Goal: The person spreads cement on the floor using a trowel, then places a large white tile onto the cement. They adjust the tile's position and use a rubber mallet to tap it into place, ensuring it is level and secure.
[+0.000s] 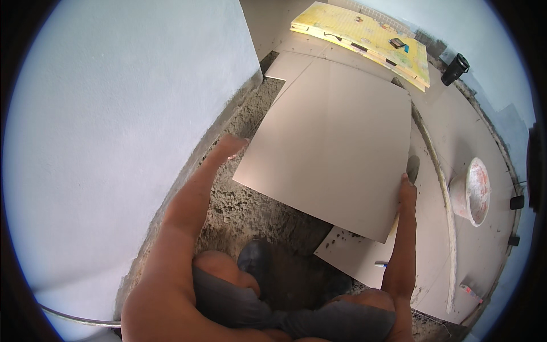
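Observation:
A large beige floor tile (330, 137) lies in front of me, its near edge slanting above rough grey mortar (245, 208). My right hand (407, 191) is closed at the tile's right edge, thumb along the rim. Just beyond it shows a dark grey rounded shape, too unclear to name. My left hand (232, 147) is at the left edge, low over the mortar strip by the wall; its fingers are blurred, and whether they grip the tile is not clear. Part of another beige tile (356, 256) shows under the near right corner, with dark crumbs on it.
A pale wall (131, 114) rises close on the left. On the right are a white bucket (470, 192), a long pale strip (441, 171) and a black tumbler (455, 69). A yellow folded mat (359, 40) lies at the back. A marker pen (381, 264) rests near my right forearm.

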A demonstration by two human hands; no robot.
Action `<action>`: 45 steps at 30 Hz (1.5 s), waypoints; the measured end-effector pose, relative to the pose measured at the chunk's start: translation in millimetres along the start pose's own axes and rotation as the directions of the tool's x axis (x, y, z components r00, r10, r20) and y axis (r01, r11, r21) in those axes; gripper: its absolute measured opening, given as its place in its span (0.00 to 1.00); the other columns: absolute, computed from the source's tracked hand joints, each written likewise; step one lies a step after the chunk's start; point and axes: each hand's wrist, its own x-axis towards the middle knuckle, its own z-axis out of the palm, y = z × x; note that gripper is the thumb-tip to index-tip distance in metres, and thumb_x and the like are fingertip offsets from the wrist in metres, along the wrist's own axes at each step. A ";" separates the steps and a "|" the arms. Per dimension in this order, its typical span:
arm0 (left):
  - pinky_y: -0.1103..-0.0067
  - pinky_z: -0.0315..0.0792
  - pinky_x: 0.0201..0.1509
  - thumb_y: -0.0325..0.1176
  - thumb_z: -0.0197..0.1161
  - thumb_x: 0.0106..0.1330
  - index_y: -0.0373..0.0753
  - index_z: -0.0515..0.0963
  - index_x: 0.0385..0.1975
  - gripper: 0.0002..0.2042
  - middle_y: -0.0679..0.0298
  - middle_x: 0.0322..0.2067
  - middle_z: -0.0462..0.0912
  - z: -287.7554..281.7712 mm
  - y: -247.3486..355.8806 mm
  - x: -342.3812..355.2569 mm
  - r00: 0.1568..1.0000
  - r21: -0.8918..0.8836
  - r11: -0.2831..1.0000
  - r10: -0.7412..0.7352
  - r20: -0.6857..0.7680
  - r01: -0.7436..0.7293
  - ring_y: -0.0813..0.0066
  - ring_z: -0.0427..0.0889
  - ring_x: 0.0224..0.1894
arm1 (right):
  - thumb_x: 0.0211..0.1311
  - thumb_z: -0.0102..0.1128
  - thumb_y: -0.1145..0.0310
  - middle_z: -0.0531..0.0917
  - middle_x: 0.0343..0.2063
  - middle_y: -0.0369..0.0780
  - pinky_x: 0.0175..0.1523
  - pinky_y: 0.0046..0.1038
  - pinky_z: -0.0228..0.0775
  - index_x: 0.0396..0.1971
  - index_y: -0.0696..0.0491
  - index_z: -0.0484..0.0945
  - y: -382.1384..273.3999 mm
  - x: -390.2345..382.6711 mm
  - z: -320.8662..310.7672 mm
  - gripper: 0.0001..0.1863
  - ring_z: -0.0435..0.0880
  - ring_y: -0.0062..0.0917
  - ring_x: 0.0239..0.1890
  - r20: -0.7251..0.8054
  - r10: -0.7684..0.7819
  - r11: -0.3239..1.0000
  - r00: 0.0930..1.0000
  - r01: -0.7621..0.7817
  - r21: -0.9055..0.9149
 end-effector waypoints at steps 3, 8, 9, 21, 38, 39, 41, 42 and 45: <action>0.77 0.76 0.28 0.50 0.65 0.62 0.29 0.80 0.37 0.24 0.59 0.30 0.77 -1.6 -4.3 -21.6 0.994 -0.211 0.975 -0.045 0.097 0.065 0.74 0.78 0.27 | 0.68 0.51 0.45 0.82 0.42 0.48 0.52 0.34 0.70 0.48 0.69 0.76 -3.2 -15.0 6.4 0.35 0.80 0.34 0.45 0.072 0.007 0.995 0.997 -0.014 0.096; 0.73 0.81 0.32 0.52 0.63 0.64 0.23 0.73 0.47 0.31 0.52 0.37 0.76 -22.6 6.3 -59.9 0.970 -0.276 0.951 -0.075 0.230 0.139 0.69 0.81 0.31 | 0.69 0.50 0.45 0.82 0.42 0.48 0.52 0.34 0.69 0.48 0.69 0.76 2.8 -28.8 21.6 0.34 0.79 0.33 0.45 0.043 0.000 1.000 0.999 -0.001 0.016; 0.73 0.82 0.33 0.52 0.63 0.65 0.22 0.72 0.48 0.31 0.51 0.39 0.76 -25.7 9.5 -68.6 0.964 -0.259 0.948 -0.121 0.236 0.182 0.68 0.82 0.32 | 0.69 0.50 0.45 0.82 0.42 0.48 0.52 0.33 0.69 0.47 0.68 0.76 -2.1 -39.3 27.8 0.34 0.79 0.33 0.45 0.014 0.024 1.000 1.000 -0.024 -0.009; 0.69 0.85 0.37 0.41 0.58 0.70 0.29 0.75 0.48 0.19 0.50 0.42 0.78 -61.4 -48.9 -33.6 0.917 -0.260 0.907 -0.243 0.317 0.331 0.64 0.83 0.37 | 0.70 0.49 0.46 0.81 0.42 0.48 0.50 0.33 0.69 0.47 0.68 0.76 2.2 -70.7 52.2 0.33 0.78 0.32 0.43 0.093 0.104 0.995 0.990 -0.103 -0.013; 0.70 0.84 0.37 0.37 0.60 0.69 0.36 0.72 0.47 0.13 0.57 0.35 0.80 -51.4 -86.1 -42.7 0.950 -0.471 0.837 -0.168 0.262 0.278 0.68 0.84 0.34 | 0.72 0.47 0.52 0.82 0.38 0.50 0.50 0.35 0.68 0.45 0.68 0.76 -2.9 -83.2 62.7 0.28 0.78 0.35 0.40 0.115 0.030 0.995 0.993 -0.018 -0.102; 0.70 0.84 0.37 0.38 0.60 0.69 0.36 0.72 0.46 0.13 0.57 0.35 0.80 -49.0 -82.1 -44.0 0.953 -0.475 0.837 -0.162 0.257 0.270 0.68 0.84 0.33 | 0.72 0.47 0.52 0.82 0.37 0.50 0.49 0.35 0.68 0.44 0.68 0.77 2.1 -78.6 61.7 0.28 0.78 0.35 0.39 0.104 0.018 0.994 0.994 -0.007 -0.108; 0.71 0.84 0.37 0.38 0.60 0.69 0.37 0.73 0.46 0.13 0.58 0.35 0.80 -46.9 -82.8 -43.6 0.956 -0.479 0.838 -0.154 0.250 0.260 0.68 0.84 0.33 | 0.72 0.47 0.52 0.82 0.37 0.50 0.48 0.35 0.68 0.43 0.67 0.77 4.0 -76.2 62.7 0.28 0.78 0.35 0.39 0.095 -0.003 0.993 0.995 0.015 -0.117; 0.71 0.84 0.37 0.38 0.60 0.69 0.37 0.73 0.45 0.12 0.58 0.35 0.80 -48.0 -89.4 -41.3 0.957 -0.479 0.839 -0.152 0.247 0.257 0.69 0.84 0.33 | 0.72 0.47 0.52 0.82 0.37 0.51 0.48 0.35 0.68 0.43 0.67 0.77 0.4 -78.9 63.5 0.28 0.79 0.36 0.39 0.110 0.006 0.990 0.994 0.010 -0.143; 0.71 0.84 0.37 0.38 0.60 0.70 0.37 0.73 0.45 0.12 0.60 0.36 0.80 -47.7 -99.3 -36.3 0.956 -0.471 0.846 -0.138 0.261 0.250 0.69 0.84 0.32 | 0.72 0.47 0.52 0.82 0.37 0.52 0.48 0.36 0.68 0.42 0.68 0.77 -7.0 -83.2 63.3 0.28 0.79 0.37 0.39 0.131 0.001 0.980 0.991 0.025 -0.196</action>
